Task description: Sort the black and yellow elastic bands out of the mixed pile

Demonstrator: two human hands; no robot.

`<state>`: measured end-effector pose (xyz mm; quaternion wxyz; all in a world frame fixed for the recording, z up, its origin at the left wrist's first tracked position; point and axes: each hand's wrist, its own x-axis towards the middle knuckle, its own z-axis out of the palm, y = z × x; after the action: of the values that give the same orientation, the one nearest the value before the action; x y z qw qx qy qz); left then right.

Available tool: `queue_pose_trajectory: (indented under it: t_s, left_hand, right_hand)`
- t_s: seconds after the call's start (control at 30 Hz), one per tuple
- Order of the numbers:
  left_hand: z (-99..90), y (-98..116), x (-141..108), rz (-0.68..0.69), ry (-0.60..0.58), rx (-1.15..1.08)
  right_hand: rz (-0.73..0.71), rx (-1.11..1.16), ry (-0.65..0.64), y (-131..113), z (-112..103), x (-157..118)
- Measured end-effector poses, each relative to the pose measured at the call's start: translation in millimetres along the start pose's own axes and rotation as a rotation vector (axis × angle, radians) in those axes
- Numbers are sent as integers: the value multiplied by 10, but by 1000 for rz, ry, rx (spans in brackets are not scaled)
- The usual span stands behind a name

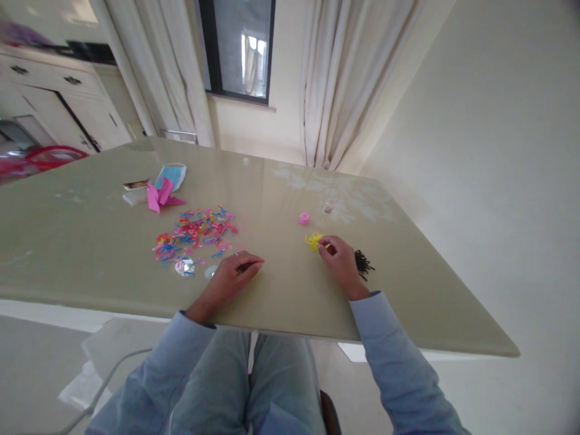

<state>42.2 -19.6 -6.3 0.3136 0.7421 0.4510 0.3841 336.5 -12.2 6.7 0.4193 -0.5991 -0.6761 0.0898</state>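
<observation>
My right hand (338, 260) is at the edge of a small pile of thin yellow pieces (312, 241), thumb and forefinger pinched together. Whatever sits between those fingertips is too small to make out. Just right of its wrist lies a bunch of thin black pieces (364, 264), partly hidden by the hand. My left hand (233, 275) rests on the table with curled fingers and the thumb against them; nothing shows in it. Beside it spreads a loose heap of thin red, pink, blue and orange pieces (199, 228). A pink ring-like roll (304, 219) lies beyond the yellow pile.
A shiny round piece (185, 266) and a clear disc (210, 272) lie near my left hand. Farther left are folded pink paper (162, 194) and a blue face mask (171, 175). A small clear item (328, 207) lies toward the table's (281, 290) back right.
</observation>
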Motion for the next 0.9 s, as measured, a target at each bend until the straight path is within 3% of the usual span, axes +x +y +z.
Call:
queue_pose_trajectory:
  t_s: [0.23, 0.37, 0.5, 0.7, 0.77, 0.9]
  left_hand:
    - [-41, 49, -15, -61, 12, -76]
    - [-178, 14, -39, -67, 44, -46]
    - [-498, -156, 28, -86, 83, 9]
    - [-1051, -421, 500, -214, 178, 447]
    - [-1153, -476, 705, -262, 159, 578]
    - [-1236, -555, 1033, -282, 107, 628]
  right_hand:
    - [-205, 50, -344, -119, 140, -189]
    - [-180, 58, -353, -87, 150, -174]
    - [-183, 46, -362, -89, 161, -173]
    - [-192, 51, -353, -122, 164, -174]
    - [-199, 53, -348, -119, 165, -170]
    - [-187, 71, -339, -100, 177, -164]
